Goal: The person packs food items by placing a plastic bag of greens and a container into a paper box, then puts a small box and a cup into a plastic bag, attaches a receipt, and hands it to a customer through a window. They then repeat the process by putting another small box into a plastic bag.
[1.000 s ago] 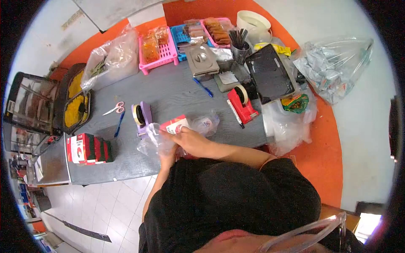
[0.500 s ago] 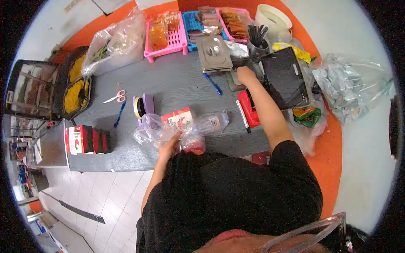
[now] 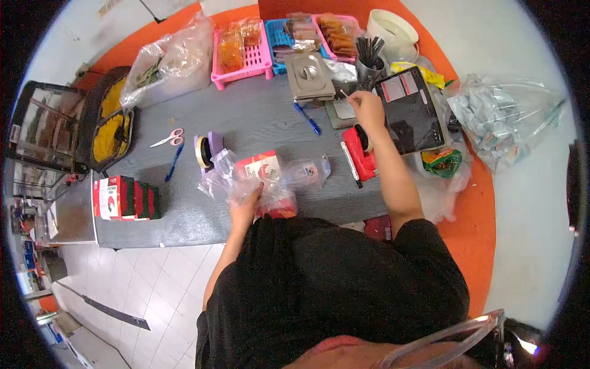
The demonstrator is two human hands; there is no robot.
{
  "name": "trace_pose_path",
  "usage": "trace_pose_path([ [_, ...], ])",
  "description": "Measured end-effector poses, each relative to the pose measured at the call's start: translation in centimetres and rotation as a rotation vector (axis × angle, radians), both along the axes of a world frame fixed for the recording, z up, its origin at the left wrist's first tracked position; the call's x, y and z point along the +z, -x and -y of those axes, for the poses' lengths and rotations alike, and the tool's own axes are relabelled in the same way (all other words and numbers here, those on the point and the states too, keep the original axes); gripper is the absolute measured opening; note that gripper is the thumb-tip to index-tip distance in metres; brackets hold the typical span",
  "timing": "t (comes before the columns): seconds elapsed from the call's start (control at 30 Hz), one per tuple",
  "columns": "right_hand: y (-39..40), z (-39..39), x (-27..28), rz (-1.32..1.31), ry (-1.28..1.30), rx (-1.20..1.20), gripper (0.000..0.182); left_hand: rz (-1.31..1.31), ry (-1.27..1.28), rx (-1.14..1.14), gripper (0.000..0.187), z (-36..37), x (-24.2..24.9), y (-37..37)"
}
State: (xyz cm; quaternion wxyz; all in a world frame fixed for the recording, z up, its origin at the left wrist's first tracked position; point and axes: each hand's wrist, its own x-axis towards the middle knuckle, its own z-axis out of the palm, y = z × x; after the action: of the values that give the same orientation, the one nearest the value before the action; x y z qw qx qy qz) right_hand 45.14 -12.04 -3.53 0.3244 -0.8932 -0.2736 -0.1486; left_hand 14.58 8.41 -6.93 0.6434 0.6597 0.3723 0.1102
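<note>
My left hand (image 3: 247,206) is closed on a clear plastic bag (image 3: 236,182) at the front edge of the table. A red and white box (image 3: 260,165) stands just behind the bag, partly covered by it. Under the plastic, more red packaging (image 3: 279,209) shows near my body. A clear plastic cup (image 3: 305,172) lies on its side to the right. My right hand (image 3: 369,111) pinches a thin white stick-like thing (image 3: 344,93), too small to name surely, above a grey container (image 3: 340,112) beside the lidded steel pan (image 3: 310,76).
A tablet (image 3: 410,111), a red tape dispenser (image 3: 359,158) and a black cup of straws (image 3: 370,61) lie around my right arm. Scissors (image 3: 168,138), pens, a purple tape dispenser (image 3: 215,144) and several red boxes (image 3: 126,198) are at left. Pink baskets (image 3: 264,56) line the back.
My right hand has lifted out of the grey container with the thin white thing between its fingers. The tablet screen has lit up in part. My left hand stays on the bag.
</note>
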Motion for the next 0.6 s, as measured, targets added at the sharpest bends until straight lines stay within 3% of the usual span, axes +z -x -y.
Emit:
trace_pose_path([
  [0.07,5.4,-1.1,2.8,-0.352,-0.279,0.167,0.016,0.038,-0.034,0.02,0.022,0.2,0.3,-0.1],
  [0.13,10.4,-2.7,2.9,-0.67,-0.404,0.471,0.011,0.147,0.117,0.053,0.02,0.2,0.6,0.0],
  [0.2,14.8,-4.2,2.0,-0.777,-0.529,0.63,0.009,0.143,0.191,0.06,0.02,-0.1,-0.3,0.0],
  [0.3,18.7,-6.0,0.4,-0.786,-0.513,0.625,0.009,0.179,0.291,0.074,0.024,-0.1,0.1,-0.2],
  [0.47,20.5,-7.3,-2.3,-0.444,-0.533,0.597,0.01,0.211,0.348,0.044,0.027,-0.4,-0.4,-0.1],
  [0.57,21.5,-8.6,-4.4,-0.575,-0.736,0.557,0.012,0.182,0.309,0.025,0.021,-0.6,-1.0,-0.2],
  [0.6,21.8,-8.8,-5.1,-0.57,-0.739,0.551,0.012,0.227,-0.012,-0.039,0.019,-0.4,-1.1,0.1],
])
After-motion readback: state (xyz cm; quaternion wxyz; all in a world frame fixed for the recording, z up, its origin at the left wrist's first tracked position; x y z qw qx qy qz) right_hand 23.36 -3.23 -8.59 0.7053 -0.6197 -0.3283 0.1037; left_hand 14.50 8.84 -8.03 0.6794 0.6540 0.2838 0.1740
